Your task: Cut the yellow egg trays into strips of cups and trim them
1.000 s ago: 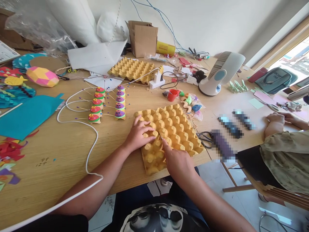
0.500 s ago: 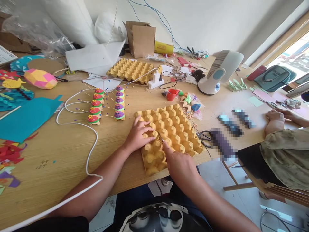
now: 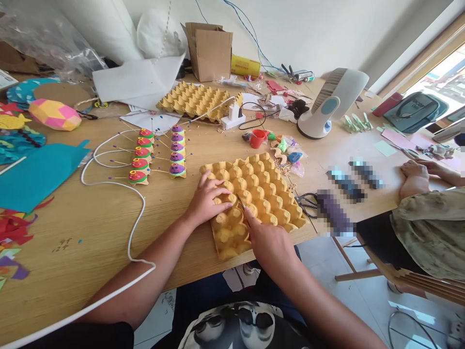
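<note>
A yellow pulp egg tray (image 3: 263, 186) lies at the table's front edge with its bumps facing up. My left hand (image 3: 206, 201) rests on its left part, fingers spread over the bumps. In my right hand (image 3: 271, 245) is a thin knife (image 3: 240, 201), its handle mostly hidden in my fist. The blade meets the tray between two rows of bumps, close to my left thumb. A cut edge runs along the tray near my right knuckles.
Two rows of painted egg-carton caterpillars (image 3: 140, 155) stand to the left. Behind are a second egg tray (image 3: 196, 99), a power strip (image 3: 232, 119), a red cup (image 3: 257, 138) and a white fan (image 3: 332, 104). Scissors (image 3: 308, 203) lie right of the tray. A person's hands (image 3: 414, 172) rest farther right.
The view has shifted slightly. Both hands stay in nearly the same place on the tray, and the knife remains in the same line of the tray.
</note>
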`<action>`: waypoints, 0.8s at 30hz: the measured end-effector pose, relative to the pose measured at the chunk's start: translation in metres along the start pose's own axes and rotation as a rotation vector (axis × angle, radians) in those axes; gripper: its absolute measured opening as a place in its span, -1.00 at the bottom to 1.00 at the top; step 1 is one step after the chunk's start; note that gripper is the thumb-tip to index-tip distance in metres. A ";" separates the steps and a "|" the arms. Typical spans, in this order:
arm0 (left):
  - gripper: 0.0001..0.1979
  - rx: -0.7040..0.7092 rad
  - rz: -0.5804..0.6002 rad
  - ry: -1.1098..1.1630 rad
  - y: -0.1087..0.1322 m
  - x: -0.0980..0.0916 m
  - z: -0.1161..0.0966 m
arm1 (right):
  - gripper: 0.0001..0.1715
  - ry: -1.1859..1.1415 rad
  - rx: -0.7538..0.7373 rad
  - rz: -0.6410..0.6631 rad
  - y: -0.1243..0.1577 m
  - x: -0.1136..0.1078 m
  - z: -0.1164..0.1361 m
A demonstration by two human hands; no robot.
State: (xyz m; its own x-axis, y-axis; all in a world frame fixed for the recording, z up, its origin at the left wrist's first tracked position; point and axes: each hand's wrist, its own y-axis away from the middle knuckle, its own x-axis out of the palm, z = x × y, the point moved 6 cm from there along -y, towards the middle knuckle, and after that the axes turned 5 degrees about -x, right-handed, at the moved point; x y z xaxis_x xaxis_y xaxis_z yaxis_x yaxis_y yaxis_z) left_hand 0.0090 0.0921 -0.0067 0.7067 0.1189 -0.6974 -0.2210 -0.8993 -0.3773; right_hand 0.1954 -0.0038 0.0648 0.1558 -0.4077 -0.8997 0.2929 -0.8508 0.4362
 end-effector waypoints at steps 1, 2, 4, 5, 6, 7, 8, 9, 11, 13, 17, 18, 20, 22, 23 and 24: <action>-0.73 0.001 0.000 -0.001 0.000 0.000 0.000 | -0.21 -0.005 0.004 0.005 0.001 0.000 -0.001; -0.73 0.002 -0.002 -0.002 0.000 0.000 0.000 | -0.21 -0.008 0.006 0.012 0.002 0.000 -0.001; -0.73 0.002 -0.006 -0.006 0.000 0.000 0.000 | -0.20 -0.004 0.012 0.017 0.003 -0.001 0.000; -0.73 -0.002 -0.008 -0.009 0.000 0.000 0.000 | -0.19 0.003 0.011 0.018 0.002 -0.002 0.000; -0.72 -0.006 -0.008 -0.011 0.000 0.000 0.000 | -0.17 0.009 0.006 0.019 0.002 -0.002 0.002; -0.71 -0.007 -0.005 -0.012 0.000 0.000 0.001 | -0.15 0.014 -0.002 0.019 0.001 -0.003 0.003; -0.71 -0.005 0.002 -0.010 0.000 0.000 0.001 | -0.13 0.019 -0.008 0.022 0.001 -0.004 0.004; -0.72 -0.001 0.011 -0.007 0.000 0.000 0.001 | -0.11 0.022 -0.012 0.030 0.001 -0.003 0.005; -0.72 0.008 0.019 0.002 0.000 0.000 0.000 | -0.09 0.027 -0.011 0.046 0.002 -0.002 0.007; -0.72 0.016 0.014 0.010 0.000 0.000 0.000 | -0.08 0.044 -0.009 0.048 0.002 0.000 0.009; -0.73 0.015 0.005 0.009 0.000 0.000 0.000 | -0.11 0.049 -0.010 0.026 -0.001 0.000 0.010; -0.73 0.011 0.007 0.006 0.000 0.000 0.000 | -0.15 0.027 -0.009 0.019 -0.001 0.000 0.007; -0.72 0.006 0.012 0.002 0.000 0.001 0.001 | -0.23 -0.036 -0.002 0.000 0.002 -0.004 0.000; -0.72 0.003 0.015 0.002 0.001 0.001 0.001 | -0.29 -0.092 0.013 -0.023 0.008 -0.011 -0.008; -0.72 0.000 0.015 0.002 0.001 0.001 0.002 | -0.30 -0.110 0.020 -0.040 0.010 -0.014 -0.012; -0.71 -0.004 0.017 0.003 0.001 0.001 0.002 | -0.31 -0.119 0.026 -0.063 0.012 -0.018 -0.013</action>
State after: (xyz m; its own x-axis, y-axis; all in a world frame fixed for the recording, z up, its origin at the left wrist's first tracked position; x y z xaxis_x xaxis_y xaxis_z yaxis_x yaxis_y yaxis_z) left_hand 0.0083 0.0925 -0.0090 0.7051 0.1028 -0.7017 -0.2297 -0.9030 -0.3631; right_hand 0.2086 -0.0018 0.0864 0.0246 -0.3884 -0.9212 0.2734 -0.8837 0.3799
